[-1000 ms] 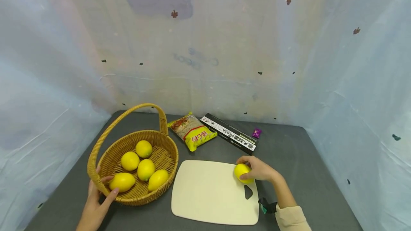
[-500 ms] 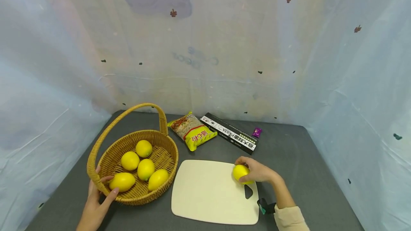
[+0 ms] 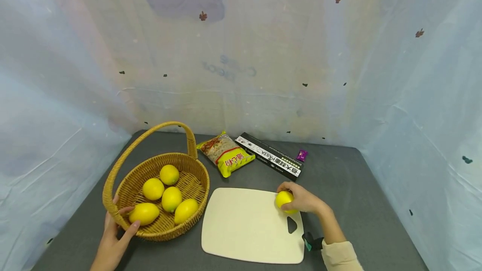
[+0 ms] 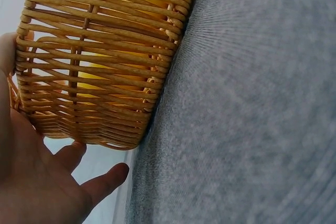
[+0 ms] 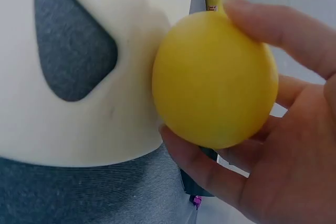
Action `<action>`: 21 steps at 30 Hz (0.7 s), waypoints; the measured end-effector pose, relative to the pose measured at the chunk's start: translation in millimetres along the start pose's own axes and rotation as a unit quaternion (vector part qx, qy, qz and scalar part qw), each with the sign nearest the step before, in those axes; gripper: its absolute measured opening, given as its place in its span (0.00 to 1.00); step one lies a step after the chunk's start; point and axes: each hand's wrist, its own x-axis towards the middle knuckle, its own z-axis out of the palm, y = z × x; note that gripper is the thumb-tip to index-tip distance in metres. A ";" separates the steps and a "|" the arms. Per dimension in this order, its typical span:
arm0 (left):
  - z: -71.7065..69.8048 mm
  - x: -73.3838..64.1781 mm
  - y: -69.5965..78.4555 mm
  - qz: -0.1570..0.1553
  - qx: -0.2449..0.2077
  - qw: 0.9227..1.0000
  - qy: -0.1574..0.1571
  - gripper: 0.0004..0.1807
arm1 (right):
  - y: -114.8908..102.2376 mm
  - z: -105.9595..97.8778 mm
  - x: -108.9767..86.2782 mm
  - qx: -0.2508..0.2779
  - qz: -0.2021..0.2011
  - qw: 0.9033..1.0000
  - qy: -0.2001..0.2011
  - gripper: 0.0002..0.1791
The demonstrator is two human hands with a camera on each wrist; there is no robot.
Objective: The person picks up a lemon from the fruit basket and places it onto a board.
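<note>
My left hand (image 3: 112,237) grips the near-left rim of a round wicker basket (image 3: 169,234) with a tall arched handle. Thumb and a finger reach over the rim; in the left wrist view other fingers lie along the outside of the woven wall (image 4: 100,66). Inside the basket are several yellow lemons (image 3: 171,198). With thumb and fingers curled round it, my right hand (image 3: 306,200) holds another lemon (image 5: 215,80) at the far right corner of a cream cutting board (image 3: 248,229), close to the board's dark triangular handle hole (image 5: 73,40).
Behind the board lie a yellow bag of pasta (image 3: 227,156) and a long black pasta box (image 3: 269,156). A small purple packet (image 3: 301,155) sits to the box's right. The grey table (image 3: 339,179) meets pale plastic sheeting (image 3: 241,53) at its back and sides.
The lemon in my right hand has shifted slightly left and then back right over the board's corner. My left hand and the basket have stayed in place.
</note>
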 end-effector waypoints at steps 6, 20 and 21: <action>-0.1 0.7 -0.2 0.000 0.008 1.000 0.002 0.29 | 2.7 2.7 -0.6 0.007 -0.004 1.000 -0.008 0.28; -1.2 -0.5 -2.1 0.009 0.022 1.000 0.003 0.27 | 2.7 5.9 -0.7 0.009 -0.014 1.000 -0.017 0.32; -1.5 -0.2 -2.7 0.012 0.022 1.000 0.003 0.27 | 2.8 6.1 -0.8 0.008 -0.014 1.000 -0.017 0.32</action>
